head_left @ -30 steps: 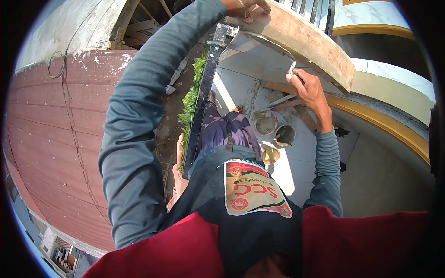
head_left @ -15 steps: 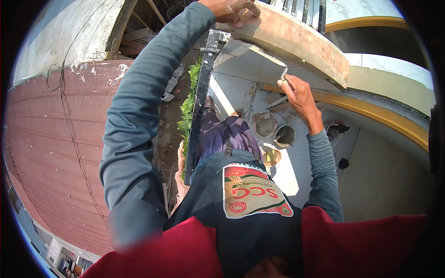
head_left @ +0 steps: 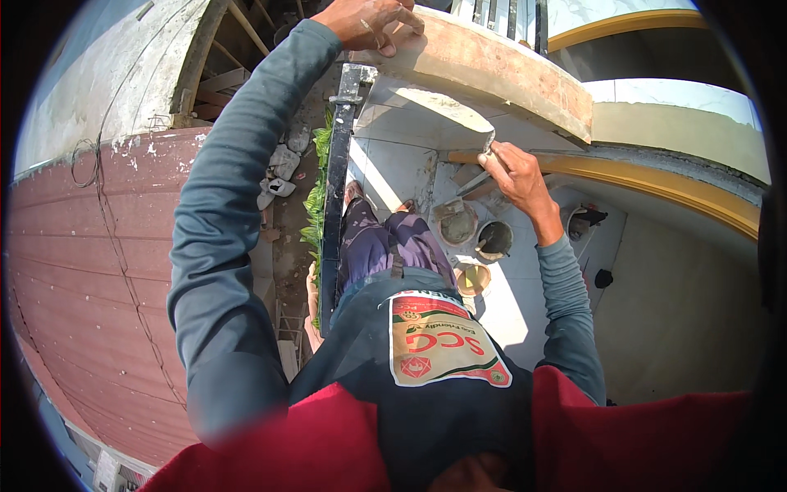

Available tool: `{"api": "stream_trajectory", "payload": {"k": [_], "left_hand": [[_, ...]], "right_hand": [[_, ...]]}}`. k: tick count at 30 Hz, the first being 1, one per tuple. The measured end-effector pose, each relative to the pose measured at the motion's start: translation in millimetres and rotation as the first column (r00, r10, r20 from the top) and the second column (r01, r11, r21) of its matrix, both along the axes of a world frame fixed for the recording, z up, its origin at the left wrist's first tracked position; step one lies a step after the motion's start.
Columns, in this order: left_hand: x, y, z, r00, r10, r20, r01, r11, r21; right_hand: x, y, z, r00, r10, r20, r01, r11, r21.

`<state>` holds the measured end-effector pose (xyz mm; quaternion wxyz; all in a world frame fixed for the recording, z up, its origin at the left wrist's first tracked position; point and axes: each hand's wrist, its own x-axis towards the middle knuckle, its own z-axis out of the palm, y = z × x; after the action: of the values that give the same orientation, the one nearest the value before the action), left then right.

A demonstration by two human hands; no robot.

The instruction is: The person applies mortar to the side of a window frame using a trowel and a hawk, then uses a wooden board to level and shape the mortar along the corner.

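Note:
My right hand [head_left: 518, 182] is closed round the handle of a plastering trowel [head_left: 447, 108]. Its long pale blade points up and left, just below the near edge of a tan plastered ledge [head_left: 508, 70]. Whether the blade touches the ledge I cannot tell. At the ledge's left end, my left hand [head_left: 370, 25] rests with fingers bent and apart against its surface; no tool shows in it. Below that hand is the top of a black metal post [head_left: 354, 82], spattered with white.
Leafy greenery [head_left: 316, 193] lines the black rail on my left, beside a maroon ribbed metal sheet [head_left: 90, 295]. Down on the tiled floor stand a bucket of grey mix [head_left: 457, 224], a dark bucket [head_left: 494, 239] and a yellowish bucket [head_left: 473, 279]. A yellow-edged arch [head_left: 680, 189] curves at right.
The trowel blade has turned from nearly edge-on to showing more of its flat face. With a slight shift of the view, most things sit further left.

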<state>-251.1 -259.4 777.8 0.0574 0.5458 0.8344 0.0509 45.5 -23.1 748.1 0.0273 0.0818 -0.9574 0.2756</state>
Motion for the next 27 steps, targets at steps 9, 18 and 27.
{"api": "stream_trajectory", "payload": {"k": [9,18,27], "left_hand": [[-1,-6,-4,0.999,-0.033,0.017,0.031,0.997,0.069],[3,-6,7,0.999,-0.014,0.042,0.012,0.999,0.049],[23,63,-33,0.945,-0.122,-0.304,0.202,0.948,0.246]], "right_hand": [[-31,-20,-19,1.000,-0.009,-0.003,0.009,1.000,-0.016],[10,1,5,0.985,0.000,-0.173,0.017,0.995,0.099],[50,58,-11,0.995,-0.100,-0.004,0.100,0.987,0.125]]}}
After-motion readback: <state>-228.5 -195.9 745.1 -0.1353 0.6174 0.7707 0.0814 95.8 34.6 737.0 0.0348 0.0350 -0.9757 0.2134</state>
